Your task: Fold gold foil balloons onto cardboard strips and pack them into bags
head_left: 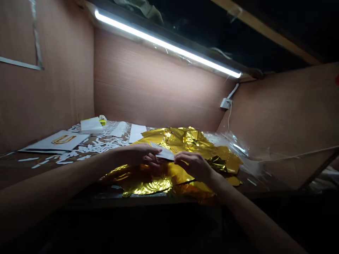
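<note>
A small white piece [166, 153], flat like a card or packet, is held between both hands above a heap of shiny gold foil balloons [182, 139]. My left hand [147, 154] grips its left end, thumb on top and fingers curled below. At its right end, my right hand [192, 163] pinches the edge with closed fingers. Gold foil lies under and around both hands and reaches the table's front edge.
Many white paper strips [97, 145] are scattered at the left, near a white card with a gold U [65, 140]. Behind them are a white and yellow packet [91, 124] and a white sheet [137, 132]. Clear plastic [239, 148] lies right. A lit tube [169, 45] hangs above.
</note>
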Action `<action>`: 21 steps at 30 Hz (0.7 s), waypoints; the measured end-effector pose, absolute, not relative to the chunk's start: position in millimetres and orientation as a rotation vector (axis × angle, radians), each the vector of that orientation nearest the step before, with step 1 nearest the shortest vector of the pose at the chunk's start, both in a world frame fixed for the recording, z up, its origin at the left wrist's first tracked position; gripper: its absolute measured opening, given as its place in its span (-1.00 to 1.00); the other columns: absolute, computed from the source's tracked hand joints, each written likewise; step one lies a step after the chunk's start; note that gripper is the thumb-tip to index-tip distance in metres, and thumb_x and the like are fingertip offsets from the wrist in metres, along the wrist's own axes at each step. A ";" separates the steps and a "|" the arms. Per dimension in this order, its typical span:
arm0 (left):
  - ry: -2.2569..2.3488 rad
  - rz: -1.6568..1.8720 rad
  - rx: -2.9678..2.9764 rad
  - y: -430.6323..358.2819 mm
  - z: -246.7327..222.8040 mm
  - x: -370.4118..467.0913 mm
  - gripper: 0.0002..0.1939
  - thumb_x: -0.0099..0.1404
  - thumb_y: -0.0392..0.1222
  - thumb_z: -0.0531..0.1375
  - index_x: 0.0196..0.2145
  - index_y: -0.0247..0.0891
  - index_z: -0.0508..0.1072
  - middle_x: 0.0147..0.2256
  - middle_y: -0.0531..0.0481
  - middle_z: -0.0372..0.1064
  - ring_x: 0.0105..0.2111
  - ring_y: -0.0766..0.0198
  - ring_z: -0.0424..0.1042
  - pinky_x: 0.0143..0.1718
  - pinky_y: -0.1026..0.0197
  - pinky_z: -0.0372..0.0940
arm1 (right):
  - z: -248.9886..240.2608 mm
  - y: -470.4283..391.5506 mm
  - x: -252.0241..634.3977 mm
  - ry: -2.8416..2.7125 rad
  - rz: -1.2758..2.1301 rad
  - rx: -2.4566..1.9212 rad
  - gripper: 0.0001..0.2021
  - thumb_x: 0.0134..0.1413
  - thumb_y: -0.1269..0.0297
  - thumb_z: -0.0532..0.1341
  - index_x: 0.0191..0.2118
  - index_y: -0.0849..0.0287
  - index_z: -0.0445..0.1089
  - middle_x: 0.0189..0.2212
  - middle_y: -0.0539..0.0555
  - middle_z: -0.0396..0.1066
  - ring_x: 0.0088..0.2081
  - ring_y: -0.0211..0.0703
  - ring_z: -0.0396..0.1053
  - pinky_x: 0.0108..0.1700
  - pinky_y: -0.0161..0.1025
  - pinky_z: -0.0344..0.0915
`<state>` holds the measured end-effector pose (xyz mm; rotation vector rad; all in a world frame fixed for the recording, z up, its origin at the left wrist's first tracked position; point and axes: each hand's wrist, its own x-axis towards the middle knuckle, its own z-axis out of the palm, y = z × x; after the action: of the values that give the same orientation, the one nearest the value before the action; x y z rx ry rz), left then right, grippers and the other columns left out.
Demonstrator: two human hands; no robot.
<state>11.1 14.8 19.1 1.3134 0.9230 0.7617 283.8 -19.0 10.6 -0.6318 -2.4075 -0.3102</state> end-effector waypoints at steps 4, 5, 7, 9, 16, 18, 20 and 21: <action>1.297 0.875 1.979 4.1 33.6 6.8 -0.58 0.04 0.08 0.49 -0.68 -0.23 0.48 -0.64 -0.07 0.35 -0.52 0.19 0.41 -0.48 0.25 0.25 | 14.4 -15.4 283.2 -2.581 -0.191 -0.711 -0.84 0.19 0.47 0.26 -0.32 0.13 0.59 -0.35 0.02 0.60 -0.36 -0.23 0.51 -0.25 -0.31 0.39; 1.241 0.945 2.132 -0.7 35.9 9.9 -0.65 0.00 0.02 0.52 -0.64 -0.22 0.52 -0.57 -0.07 0.42 -0.45 0.18 0.43 -0.41 0.26 0.26 | 15.6 -15.3 282.4 -2.620 -0.159 -0.726 -0.82 0.14 0.51 0.27 -0.35 0.12 0.59 -0.38 0.01 0.60 -0.39 -0.24 0.49 -0.27 -0.32 0.36; 1.045 0.934 2.333 -10.9 36.0 19.6 -0.79 -0.05 -0.10 0.55 -0.48 -0.17 0.64 -0.39 -0.08 0.55 -0.30 0.16 0.48 -0.27 0.27 0.28 | 17.6 -13.8 280.8 -2.645 -0.109 -0.768 -0.77 0.05 0.56 0.27 -0.39 0.09 0.61 -0.42 -0.03 0.59 -0.42 -0.26 0.46 -0.29 -0.33 0.32; 0.952 0.776 2.426 -18.3 30.3 29.4 -0.82 -0.01 -0.16 0.52 -0.38 -0.12 0.69 -0.32 -0.07 0.60 -0.29 0.17 0.49 -0.22 0.26 0.27 | 18.1 -9.5 279.7 -2.608 -0.064 -0.812 -0.77 -0.01 0.56 0.30 -0.41 0.06 0.62 -0.45 -0.06 0.58 -0.45 -0.28 0.44 -0.31 -0.33 0.30; 1.119 0.640 2.489 -9.7 14.0 32.8 -0.91 0.21 -0.16 0.38 -0.35 -0.20 0.69 -0.33 -0.12 0.62 -0.39 0.22 0.51 -0.32 0.25 0.32 | 7.1 17.5 287.7 -2.358 0.316 -0.872 -0.88 -0.21 0.27 0.47 -0.42 0.09 0.63 -0.55 -0.10 0.53 -0.52 -0.30 0.41 -0.45 -0.36 0.26; 1.127 0.673 2.377 -4.3 12.1 28.4 -0.88 0.13 -0.20 0.42 -0.34 -0.24 0.68 -0.32 -0.12 0.62 -0.36 0.22 0.53 -0.28 0.23 0.39 | 2.4 23.2 292.6 -2.317 0.429 -0.924 -0.84 -0.22 0.18 0.47 -0.45 0.11 0.62 -0.53 -0.07 0.54 -0.52 -0.28 0.42 -0.45 -0.34 0.29; 1.038 0.642 2.251 1.2 9.7 23.1 -0.90 0.10 -0.26 0.42 -0.36 -0.28 0.66 -0.24 -0.15 0.62 -0.29 0.21 0.57 -0.20 0.20 0.45 | -1.4 28.7 297.3 -2.331 0.482 -0.969 -0.81 -0.18 0.12 0.47 -0.45 0.12 0.63 -0.47 0.00 0.58 -0.45 -0.23 0.47 -0.38 -0.31 0.34; 0.990 0.625 2.217 3.9 8.8 20.4 -0.91 0.10 -0.29 0.41 -0.37 -0.29 0.66 -0.20 -0.16 0.62 -0.27 0.21 0.57 -0.18 0.17 0.47 | -2.5 31.4 299.3 -2.354 0.515 -0.975 -0.80 -0.16 0.10 0.47 -0.45 0.12 0.63 -0.42 0.04 0.60 -0.40 -0.18 0.50 -0.33 -0.29 0.37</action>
<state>20.4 3.9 8.8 2.2173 0.9900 0.6248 299.3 31.4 -2.5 -0.9746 -2.3540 0.5149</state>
